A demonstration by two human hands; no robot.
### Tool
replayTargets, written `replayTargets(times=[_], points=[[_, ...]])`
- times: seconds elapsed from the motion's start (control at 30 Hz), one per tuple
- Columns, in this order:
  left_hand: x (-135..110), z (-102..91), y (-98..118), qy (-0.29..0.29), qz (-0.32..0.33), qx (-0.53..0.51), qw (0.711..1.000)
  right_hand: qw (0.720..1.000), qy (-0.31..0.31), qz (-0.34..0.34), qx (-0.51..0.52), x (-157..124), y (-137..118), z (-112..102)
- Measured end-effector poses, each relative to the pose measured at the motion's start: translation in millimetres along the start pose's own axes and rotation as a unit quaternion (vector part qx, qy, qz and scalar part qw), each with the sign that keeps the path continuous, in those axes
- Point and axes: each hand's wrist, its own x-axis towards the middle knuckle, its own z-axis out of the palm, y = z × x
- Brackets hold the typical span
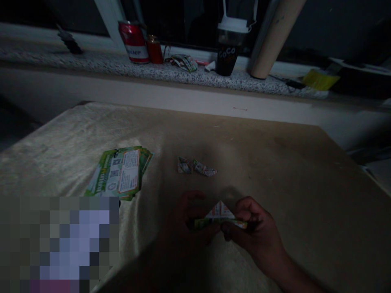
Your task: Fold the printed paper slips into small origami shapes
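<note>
Both my hands hold one small folded paper piece [220,215], a flyer folded into a triangle with a flat base. My left hand [191,219] pinches its left end, in deep shadow. My right hand [255,230] pinches its right end with fingers curled. The piece hovers just above the tan table [275,162], near its front edge. Two small folded paper pieces [197,167] lie on the table a little beyond my hands. A stack of green and white flyers [122,173] lies to the left.
A pale shiny cloth [61,154] covers the table's left part. Behind the table runs a speckled ledge [183,73] with a red can [133,42], a small red bottle [154,49], a dark cup [228,49], a cardboard tube [275,36] and yellow paper [320,79].
</note>
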Motion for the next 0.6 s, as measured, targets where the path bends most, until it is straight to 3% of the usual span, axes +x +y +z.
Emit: replayTargets(times=[0.13,0.37,0.5,0.6], points=[[3.1,-9.0,-1.7,-0.012,0.006,-0.015,1.000,1.000,-0.016,-0.001,0.006,-0.4,-4.3,-5.0],[8.6,-29.7,-4.1,-0.098,0.016,0.003,0.995,0.996,-0.083,-0.026,0.020,-2.1,-7.4,-16.9],[9.1,-36.2,-2.3,-0.153,0.009,-0.005,0.988,0.995,-0.092,-0.028,0.014,-2.1,-5.7,-20.0],[9.4,-35.7,-1.3,-0.152,0.007,-0.014,0.988,0.996,-0.083,-0.037,-0.012,-1.8,-6.8,-20.4]])
